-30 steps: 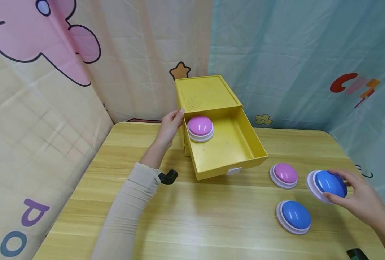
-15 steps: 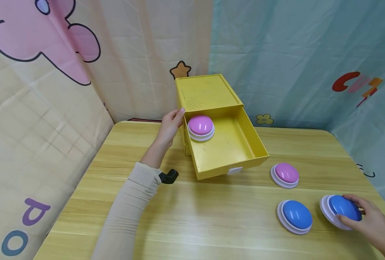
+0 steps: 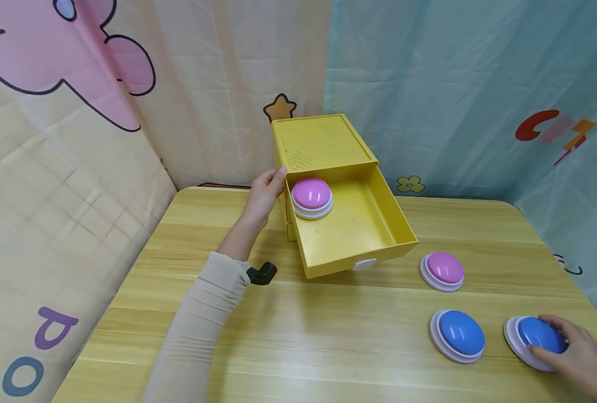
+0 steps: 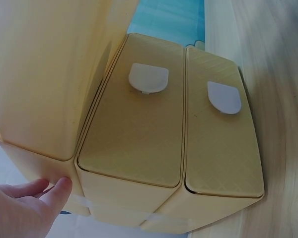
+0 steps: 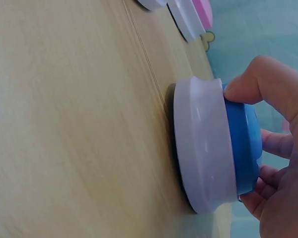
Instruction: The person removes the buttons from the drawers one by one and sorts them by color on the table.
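At the lower right, my right hand holds a blue dome push button with a white base. The right wrist view shows thumb and fingers round the blue dome; the base is at the tabletop, with a dark shadow under it. My left hand grips the front left corner of a yellow drawer cabinet. Its fingers touch the side wall. The cabinet's top drawer is pulled out, and a pink push button sits in its back left corner.
Another blue push button stands left of the held one. Behind it is a second pink push button. Two lower drawers with white pulls are closed. Printed curtains hang behind the wooden table.
My right hand has brought the blue push button toward me and down to the tabletop, right of the other blue one. The left hand, cabinet and drawer stay as they were.
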The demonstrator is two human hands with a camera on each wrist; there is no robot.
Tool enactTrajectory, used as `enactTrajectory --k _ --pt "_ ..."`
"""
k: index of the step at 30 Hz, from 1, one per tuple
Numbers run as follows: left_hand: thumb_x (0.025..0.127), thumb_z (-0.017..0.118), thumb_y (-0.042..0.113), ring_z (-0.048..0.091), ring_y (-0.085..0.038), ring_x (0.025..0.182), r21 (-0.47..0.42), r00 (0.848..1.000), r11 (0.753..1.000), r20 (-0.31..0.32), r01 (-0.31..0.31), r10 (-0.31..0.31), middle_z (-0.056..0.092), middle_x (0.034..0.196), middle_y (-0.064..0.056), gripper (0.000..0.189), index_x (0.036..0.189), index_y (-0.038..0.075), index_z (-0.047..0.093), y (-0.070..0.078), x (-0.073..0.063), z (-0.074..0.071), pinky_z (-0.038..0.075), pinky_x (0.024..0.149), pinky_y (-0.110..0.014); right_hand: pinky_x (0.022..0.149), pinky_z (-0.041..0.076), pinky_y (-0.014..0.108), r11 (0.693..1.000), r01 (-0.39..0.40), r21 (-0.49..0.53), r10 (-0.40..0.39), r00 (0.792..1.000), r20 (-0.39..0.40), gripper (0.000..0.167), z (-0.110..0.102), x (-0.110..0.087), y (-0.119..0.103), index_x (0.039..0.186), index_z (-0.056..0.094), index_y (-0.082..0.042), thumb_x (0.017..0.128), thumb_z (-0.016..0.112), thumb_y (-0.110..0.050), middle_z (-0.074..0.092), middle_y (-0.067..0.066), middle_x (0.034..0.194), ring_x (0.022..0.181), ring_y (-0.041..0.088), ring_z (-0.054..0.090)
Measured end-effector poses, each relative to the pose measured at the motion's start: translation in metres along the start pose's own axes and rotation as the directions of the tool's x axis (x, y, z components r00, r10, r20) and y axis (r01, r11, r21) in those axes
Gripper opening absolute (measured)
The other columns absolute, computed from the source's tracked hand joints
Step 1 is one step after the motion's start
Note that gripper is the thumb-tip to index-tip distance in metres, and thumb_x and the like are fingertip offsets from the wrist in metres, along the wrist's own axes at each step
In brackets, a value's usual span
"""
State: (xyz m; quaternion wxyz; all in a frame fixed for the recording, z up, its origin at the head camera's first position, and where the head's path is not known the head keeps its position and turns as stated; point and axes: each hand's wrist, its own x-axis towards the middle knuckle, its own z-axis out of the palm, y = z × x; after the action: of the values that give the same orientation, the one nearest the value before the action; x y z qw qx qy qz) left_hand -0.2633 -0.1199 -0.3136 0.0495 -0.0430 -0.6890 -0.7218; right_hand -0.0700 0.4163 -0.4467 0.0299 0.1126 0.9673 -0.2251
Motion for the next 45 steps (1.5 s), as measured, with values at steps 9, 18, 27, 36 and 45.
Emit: enactTrajectory --k 9,18,27,36,45 --pt "0.094 0.047 0.028 0.038 -0.023 0.122 0.007 1.0 1.0 0.001 -0.004 0.004 0.041 0.132 -0.017 0.05 0.129 -0.007 0.041 0.002 -0.002 -0.001 0.039 0.096 -0.026 0.077 0.03 0.073 1.0 -0.004 -0.001 0.004 0.998 0.06 0.079 -0.003 -0.002 -0.007 0.123 0.023 0.016 0.075 0.071 -0.023 0.019 0.041 0.113 0.1 0.056 0.018" --pt "0.094 0.048 0.027 0.04 -0.023 0.119 0.004 1.0 1.0 -0.002 -0.008 0.008 0.043 0.13 -0.018 0.048 0.127 -0.007 0.043 0.001 -0.002 0.0 0.04 0.095 -0.026 0.079 0.027 0.072 0.999 0.05 0.006 -0.051 0.993 0.107 0.085 -0.004 0.007 0.003 0.141 0.017 -0.005 0.081 0.062 -0.045 0.019 0.042 0.121 0.106 0.059 0.018" --pt "0.094 0.048 0.028 0.04 -0.023 0.12 0.006 1.0 1.0 0.005 -0.005 0.005 0.042 0.131 -0.018 0.05 0.128 -0.008 0.041 0.002 -0.001 -0.001 0.039 0.096 -0.027 0.088 0.009 0.073 0.956 0.235 0.178 -0.243 0.97 0.022 0.08 -0.024 0.003 -0.057 0.136 0.012 0.013 0.086 0.061 -0.026 0.018 0.043 0.127 0.115 0.06 0.011" --pt "0.094 0.048 0.028 0.039 -0.023 0.12 0.014 1.0 1.0 0.01 -0.003 0.003 0.042 0.131 -0.017 0.05 0.128 -0.007 0.041 0.002 -0.002 -0.001 0.039 0.096 -0.027 0.086 0.005 0.076 0.898 0.373 0.232 -0.377 0.926 -0.028 0.08 -0.049 0.013 -0.109 0.144 0.003 -0.006 0.089 0.058 -0.022 0.005 0.032 0.142 0.123 0.055 0.004" --pt "0.094 0.047 0.028 0.04 -0.023 0.12 0.0 1.0 1.0 0.005 -0.002 0.002 0.043 0.13 -0.017 0.048 0.127 -0.007 0.043 0.001 -0.002 0.0 0.039 0.096 -0.028 0.085 0.012 0.076 0.793 0.534 0.292 -0.549 0.835 -0.036 0.081 -0.074 0.03 -0.165 0.145 0.011 -0.019 0.083 0.062 -0.008 0.013 0.02 0.145 0.123 0.052 0.014"
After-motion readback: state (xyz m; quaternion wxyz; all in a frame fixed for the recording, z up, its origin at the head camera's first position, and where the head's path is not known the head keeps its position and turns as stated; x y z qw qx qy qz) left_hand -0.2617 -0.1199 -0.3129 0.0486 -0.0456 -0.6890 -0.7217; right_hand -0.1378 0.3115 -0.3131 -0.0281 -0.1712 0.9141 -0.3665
